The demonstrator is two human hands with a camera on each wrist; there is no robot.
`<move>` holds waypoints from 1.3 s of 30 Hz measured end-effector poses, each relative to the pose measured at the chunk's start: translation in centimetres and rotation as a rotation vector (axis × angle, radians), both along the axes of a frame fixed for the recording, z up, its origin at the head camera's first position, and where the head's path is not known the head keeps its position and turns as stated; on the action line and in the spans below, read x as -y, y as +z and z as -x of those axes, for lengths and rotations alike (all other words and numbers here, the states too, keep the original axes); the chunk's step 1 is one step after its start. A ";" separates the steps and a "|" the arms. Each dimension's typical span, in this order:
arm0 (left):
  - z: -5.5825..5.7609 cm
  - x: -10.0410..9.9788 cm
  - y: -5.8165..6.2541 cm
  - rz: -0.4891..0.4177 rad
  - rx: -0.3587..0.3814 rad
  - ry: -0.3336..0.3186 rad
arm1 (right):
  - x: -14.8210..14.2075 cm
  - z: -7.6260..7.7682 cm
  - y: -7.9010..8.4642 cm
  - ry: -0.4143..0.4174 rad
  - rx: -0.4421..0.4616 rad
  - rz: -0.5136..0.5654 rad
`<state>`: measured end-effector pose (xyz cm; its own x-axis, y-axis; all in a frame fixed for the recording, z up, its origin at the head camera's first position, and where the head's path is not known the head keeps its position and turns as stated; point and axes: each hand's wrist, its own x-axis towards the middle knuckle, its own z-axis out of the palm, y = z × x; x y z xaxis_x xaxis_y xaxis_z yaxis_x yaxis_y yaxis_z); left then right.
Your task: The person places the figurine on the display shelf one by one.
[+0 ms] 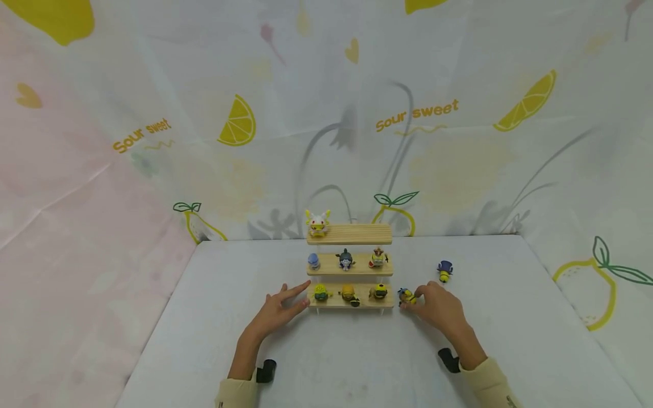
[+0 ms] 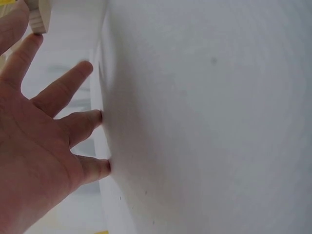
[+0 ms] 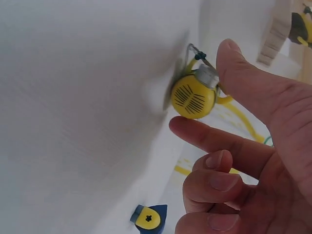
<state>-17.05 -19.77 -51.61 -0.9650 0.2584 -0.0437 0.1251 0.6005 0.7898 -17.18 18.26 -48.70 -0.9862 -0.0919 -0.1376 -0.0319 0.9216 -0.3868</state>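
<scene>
My right hand point(image 1: 440, 307) is just right of a three-tier wooden display shelf point(image 1: 352, 234). Between its thumb and index finger it pinches a small yellow figurine point(image 3: 191, 97) with a grey, goggle-like part, low at the white tabletop. The other fingers of that hand are curled in. My left hand point(image 1: 275, 309) is spread at the shelf's left end, fingertips right at the bottom tier point(image 2: 40, 17). In the left wrist view its lower fingertips meet the white surface. A figurine with a blue top hat point(image 1: 445, 271) lies behind the right hand.
One white horned figurine point(image 1: 318, 223) stands on the top tier. The middle tier bears three figurines, among them a dark grey one point(image 1: 345, 259); the bottom tier bears three yellowish ones, such as an orange-topped one point(image 1: 348, 292). Behind the table point(image 1: 352, 362) hangs a lemon-print cloth point(image 1: 326, 113).
</scene>
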 end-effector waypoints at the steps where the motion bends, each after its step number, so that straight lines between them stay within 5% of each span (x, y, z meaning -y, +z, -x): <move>1: 0.0 0.0 0.1 0.000 0.003 0.000 | 0.0 0.0 0.0 -0.004 0.008 -0.001; 23: 0.1 0.0 0.0 0.010 0.010 0.005 | -0.4 0.1 -0.2 -0.011 -0.103 0.076; 39: 0.0 0.1 0.0 0.001 0.008 0.004 | -1.4 0.0 3.7 -0.001 -0.280 0.162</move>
<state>-17.10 -19.82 -51.66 -0.9658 0.2541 -0.0516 0.1161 0.6018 0.7902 -17.17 19.64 -45.02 -0.9838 -0.0895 0.1550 -0.1568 0.8486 -0.5052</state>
